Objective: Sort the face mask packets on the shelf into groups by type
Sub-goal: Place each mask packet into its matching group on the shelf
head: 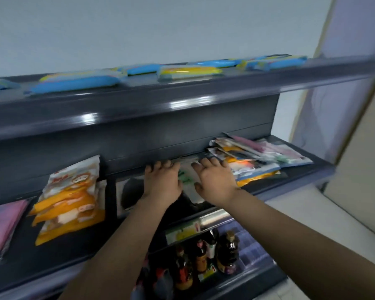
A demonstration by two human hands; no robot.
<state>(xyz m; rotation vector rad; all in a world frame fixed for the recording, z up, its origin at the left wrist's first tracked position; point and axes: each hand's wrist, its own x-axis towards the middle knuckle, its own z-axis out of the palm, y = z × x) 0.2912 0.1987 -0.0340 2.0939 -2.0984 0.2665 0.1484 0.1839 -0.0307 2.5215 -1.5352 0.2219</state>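
Several face mask packets (188, 180) with green print are pressed flat on the middle shelf (307, 169) under both hands. Left hand (162, 182) is laid with fingers curled at the far edge; whether anything is gripped cannot be told. Right hand (214, 182) is spread wide, fingers straight. An orange stack (69, 204) lies left, a pink pile (2, 226) beyond, a mixed heap (253, 161) right. Bottles (204, 260) are seen below.

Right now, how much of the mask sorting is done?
Partly. An orange stack and a pink stack lie grouped at left. The left hand and right hand rest on black-and-white packets. A mixed pile at right remains.
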